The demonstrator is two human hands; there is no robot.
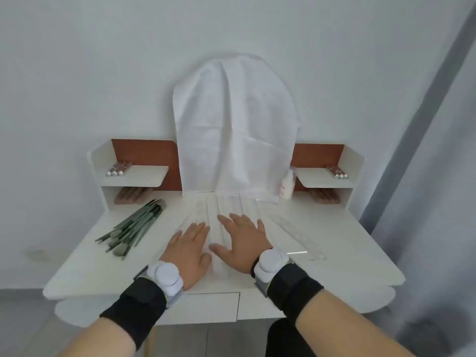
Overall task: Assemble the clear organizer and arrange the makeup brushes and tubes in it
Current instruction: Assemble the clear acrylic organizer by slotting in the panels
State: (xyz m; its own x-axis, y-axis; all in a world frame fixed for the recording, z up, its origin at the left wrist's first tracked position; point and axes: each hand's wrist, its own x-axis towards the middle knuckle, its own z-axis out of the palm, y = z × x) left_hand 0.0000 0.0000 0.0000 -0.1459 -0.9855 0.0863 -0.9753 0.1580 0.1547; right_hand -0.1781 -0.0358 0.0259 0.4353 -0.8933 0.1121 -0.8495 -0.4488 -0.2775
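Observation:
Several clear organizer panels [226,204] lie flat side by side on the middle of the white vanity table [347,253]. My left hand [189,249] and my right hand [242,239] rest palm down on the near ends of these panels, fingers straight. Another clear piece [298,234] lies at an angle to the right of my right hand. A heap of green makeup brushes [134,226] lies on the table's left side. Small tubes with silver caps lie on the left shelf [119,170] and on the right shelf [337,172].
A white cloth [237,124] covers the upright mirror at the back. A small white bottle [287,186] stands beside its right edge. Brown items sit under both side shelves [131,195]. A drawer front [206,306] is below the table's near edge.

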